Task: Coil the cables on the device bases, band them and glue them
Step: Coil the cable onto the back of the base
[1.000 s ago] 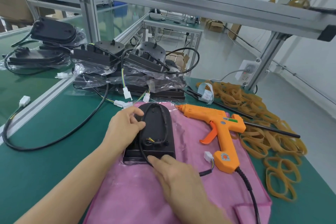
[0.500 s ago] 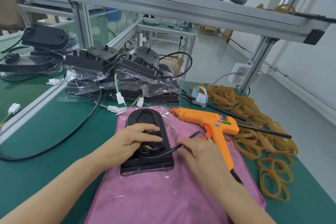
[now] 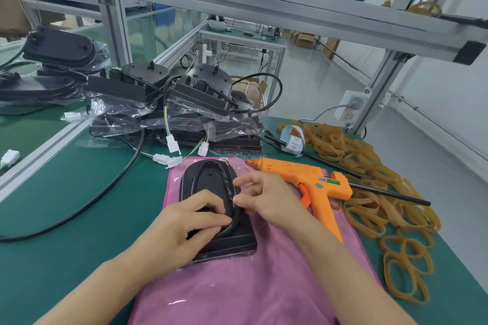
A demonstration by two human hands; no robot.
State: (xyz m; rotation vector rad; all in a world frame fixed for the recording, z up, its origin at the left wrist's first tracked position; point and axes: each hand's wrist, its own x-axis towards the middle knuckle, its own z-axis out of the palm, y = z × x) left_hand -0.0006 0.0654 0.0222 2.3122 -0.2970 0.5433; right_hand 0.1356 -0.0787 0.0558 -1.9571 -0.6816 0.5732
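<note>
While your left hand (image 3: 182,229) presses its curled fingers on the cable (image 3: 232,224) at the near end of the device base (image 3: 211,187), your right hand (image 3: 266,200) pinches that cable along the base's right edge. That base lies on the pink cloth (image 3: 237,285), long axis running away from you. Loose rubber bands (image 3: 369,208) sit right of the glue gun (image 3: 309,179), so your right hand is nearer them.

Black device base (image 3: 211,187) on a pink cloth (image 3: 237,285); orange glue gun (image 3: 311,182); tan rubber bands (image 3: 369,166); green counter (image 3: 66,245).
</note>
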